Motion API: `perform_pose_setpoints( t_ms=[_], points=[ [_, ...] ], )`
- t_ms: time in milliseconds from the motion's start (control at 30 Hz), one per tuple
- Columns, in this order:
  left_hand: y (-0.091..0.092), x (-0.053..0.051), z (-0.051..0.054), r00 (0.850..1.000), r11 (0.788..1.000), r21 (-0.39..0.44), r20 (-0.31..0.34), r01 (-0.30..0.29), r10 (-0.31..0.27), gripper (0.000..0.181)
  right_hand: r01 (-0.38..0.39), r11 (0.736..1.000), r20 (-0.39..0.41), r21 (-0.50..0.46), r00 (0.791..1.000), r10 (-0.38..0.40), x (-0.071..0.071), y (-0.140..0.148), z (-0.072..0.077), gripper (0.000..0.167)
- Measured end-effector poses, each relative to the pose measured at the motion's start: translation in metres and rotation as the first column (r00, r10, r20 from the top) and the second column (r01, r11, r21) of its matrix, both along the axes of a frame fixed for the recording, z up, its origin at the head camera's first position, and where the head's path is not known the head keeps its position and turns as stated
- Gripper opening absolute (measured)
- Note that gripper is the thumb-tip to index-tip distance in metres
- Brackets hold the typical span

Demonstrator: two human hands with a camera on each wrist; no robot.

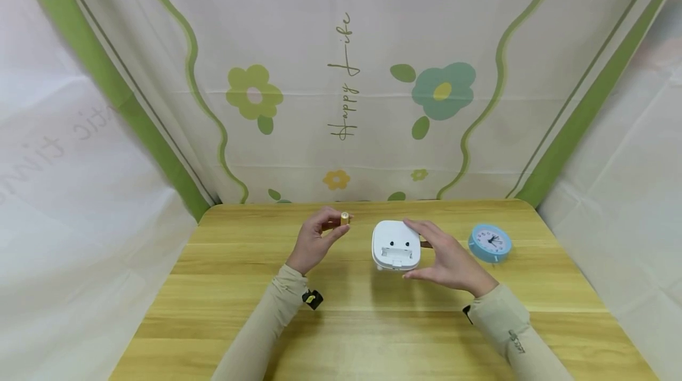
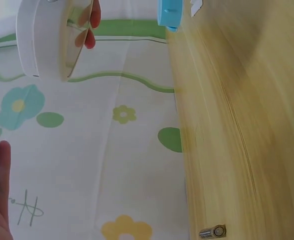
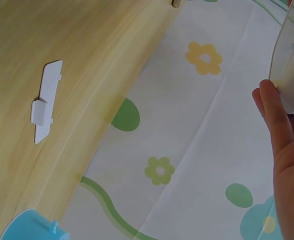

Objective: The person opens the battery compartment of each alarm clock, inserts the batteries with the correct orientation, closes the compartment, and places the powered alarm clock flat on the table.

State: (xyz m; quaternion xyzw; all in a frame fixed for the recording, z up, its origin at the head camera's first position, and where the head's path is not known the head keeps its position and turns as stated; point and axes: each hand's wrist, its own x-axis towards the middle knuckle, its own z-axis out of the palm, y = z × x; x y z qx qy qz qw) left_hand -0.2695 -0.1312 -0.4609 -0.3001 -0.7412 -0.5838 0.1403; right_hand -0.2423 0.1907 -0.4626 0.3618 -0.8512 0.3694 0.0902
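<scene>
The left hand (image 1: 314, 241) pinches a small gold battery (image 1: 344, 219) between thumb and finger, with its round end toward the head camera. To its right, the right hand (image 1: 450, 260) grips a white rounded-square clock (image 1: 387, 233) by its side, above the table. The clock's back faces the head camera, showing two black knobs and an uncovered battery slot (image 1: 397, 253). Its clear front shows at the edge in the right wrist view. A gap separates battery and clock. Another battery (image 2: 213, 231) lies on the table near the back edge.
A blue round clock (image 1: 490, 243) stands right of the right hand. The white battery cover (image 3: 47, 102) lies on the wooden table (image 1: 213, 298). Behind the table hangs a flowered curtain (image 1: 298, 32), with white fabric at both sides.
</scene>
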Motion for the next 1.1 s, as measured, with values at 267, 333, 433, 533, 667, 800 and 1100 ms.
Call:
perform_pose_setpoints(
  t_ms=[267,333,433,533,667,800,1100],
  points=[
    [0.003,0.004,0.003,0.999,0.999,0.017,0.0,0.032,-0.032,0.022,0.001,1.0,-0.028,0.018,1.0,0.0,-0.001,0.0,-0.001,0.11],
    [0.005,0.007,0.005,0.998,0.998,0.027,-0.017,0.059,-0.059,0.025,0.006,1.0,-0.039,0.023,0.999,-0.005,-0.001,0.0,-0.002,0.11],
    [0.01,0.01,0.008,0.994,0.996,0.018,-0.054,0.092,-0.091,0.027,0.014,0.999,-0.063,0.031,0.998,-0.012,-0.002,0.0,-0.002,0.111],
    [0.015,0.013,0.01,0.991,0.995,-0.012,-0.089,0.099,-0.1,0.027,0.02,0.999,-0.091,0.046,0.996,-0.016,-0.003,0.0,-0.003,0.112],
    [0.023,0.019,0.012,0.986,0.995,-0.056,-0.142,0.084,-0.091,0.024,0.009,0.999,-0.085,0.048,0.996,-0.005,-0.004,0.0,-0.004,0.11],
    [0.031,0.024,0.015,0.965,0.99,-0.126,-0.245,0.06,-0.089,0.023,-0.001,0.999,-0.064,0.039,0.998,0.004,-0.005,-0.001,-0.004,0.109],
    [0.049,0.032,0.019,0.911,0.969,-0.248,-0.397,0.013,-0.114,0.02,-0.007,0.999,-0.074,0.049,0.997,0.01,-0.005,-0.005,-0.004,0.108]
  ],
)
